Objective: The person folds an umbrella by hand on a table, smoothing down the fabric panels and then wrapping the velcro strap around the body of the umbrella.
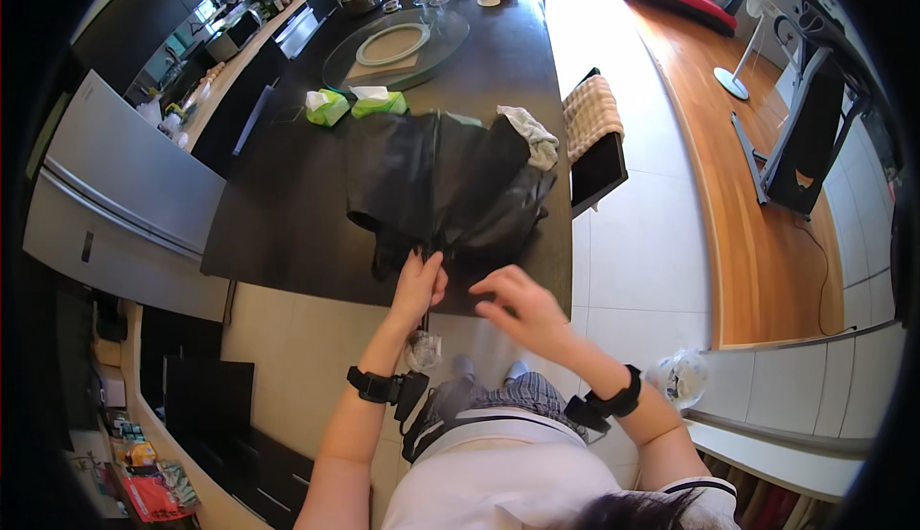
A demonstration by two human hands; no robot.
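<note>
A large black item of shiny, creased material [460, 180] lies bunched on the dark table, a straight seam running down its middle. Whether it is a bag or a garment, I cannot tell. My left hand [418, 284] pinches its near edge where the seam ends, and a thin dark strip hangs below those fingers. Just to the right, my right hand [522, 311] hovers apart from the black material, holding nothing, with its fingers bent and spread. A pale, crumpled cloth [530, 137] sits at the item's far right corner.
The dark table [278, 209] carries two green tissue packs [379, 102], a round glass turntable [450, 36], wine glasses and cups. A chair with a beige cushion [592, 118] stands at its right edge. A silver fridge [134, 166] is at left, a treadmill [810, 127] at right.
</note>
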